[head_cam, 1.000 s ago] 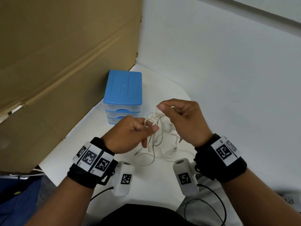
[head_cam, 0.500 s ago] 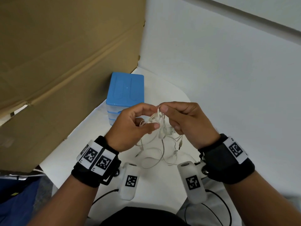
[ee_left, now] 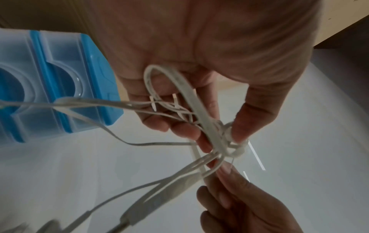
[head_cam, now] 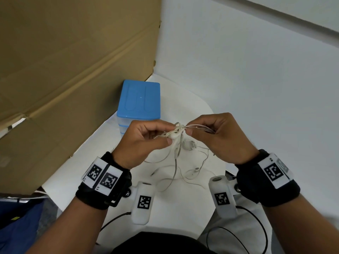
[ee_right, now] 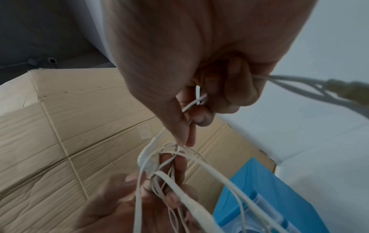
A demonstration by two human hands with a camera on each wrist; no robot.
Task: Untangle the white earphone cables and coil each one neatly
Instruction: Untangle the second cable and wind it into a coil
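Observation:
A tangle of white earphone cables (head_cam: 177, 133) hangs in the air between both hands above the white table (head_cam: 172, 204). My left hand (head_cam: 146, 140) pinches the knot (ee_left: 229, 138) between thumb and fingers, with a flat cable loop (ee_left: 169, 82) lying across its palm. My right hand (head_cam: 218, 134) pinches a few thin strands (head_cam: 197, 127) that run taut from the knot toward its curled fingers (ee_right: 235, 94). Loose loops with earbuds (head_cam: 189, 143) and a plug end trail down onto the table.
A small blue-lidded plastic drawer box (head_cam: 140, 102) stands just behind the hands. A large cardboard sheet (head_cam: 73, 70) walls the left side and a white wall (head_cam: 256, 79) the right. Black camera cords (head_cam: 256, 231) lie near the table's front edge.
Both hands have risen slightly with the tangle. The right hand has drawn a few strands out to the right, so they now stretch taut from the knot.

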